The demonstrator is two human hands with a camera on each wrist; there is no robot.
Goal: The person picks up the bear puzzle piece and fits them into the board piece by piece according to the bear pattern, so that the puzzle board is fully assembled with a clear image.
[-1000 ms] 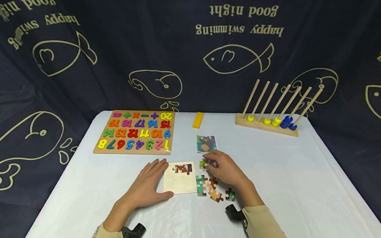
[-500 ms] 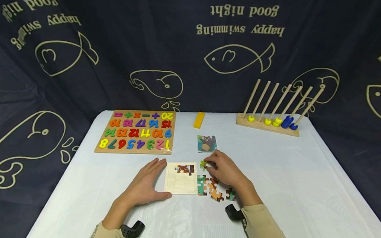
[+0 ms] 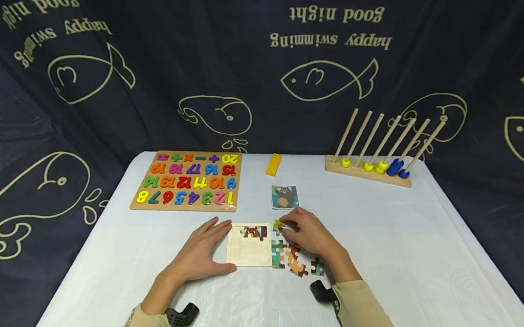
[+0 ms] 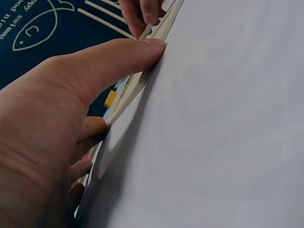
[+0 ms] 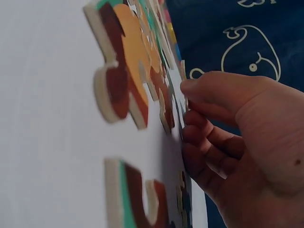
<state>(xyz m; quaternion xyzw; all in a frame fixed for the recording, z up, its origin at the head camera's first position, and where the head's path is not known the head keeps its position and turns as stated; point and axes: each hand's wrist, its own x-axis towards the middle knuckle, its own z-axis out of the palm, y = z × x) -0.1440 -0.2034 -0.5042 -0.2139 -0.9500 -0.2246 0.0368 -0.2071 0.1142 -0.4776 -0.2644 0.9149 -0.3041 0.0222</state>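
A square wooden puzzle tray (image 3: 249,255) lies flat, with a few joined bear pieces (image 3: 254,232) along its far side. My left hand (image 3: 196,256) rests along the tray's left side, fingers spread. In the left wrist view its thumb (image 4: 137,52) touches the tray's near edge. Right of the tray, my right hand (image 3: 309,231) pinches a green and brown jigsaw piece (image 3: 277,227) between thumb and fingers. The fingers partly hide that piece. Several loose jigsaw pieces (image 3: 297,269) lie below this hand; the right wrist view shows a brown and orange one (image 5: 114,76) up close.
Beyond the pieces lies a bear picture card (image 3: 284,197), with a yellow block (image 3: 273,165) farther back. A number board (image 3: 185,182) occupies the back left. At the back right stands a wooden peg counter (image 3: 367,173) with beads. A dark printed cloth (image 3: 251,70) hangs behind the table.
The pinched piece has shifted slightly left and shows a little more beside the right fingertips. My left hand stays at the tray's left side.
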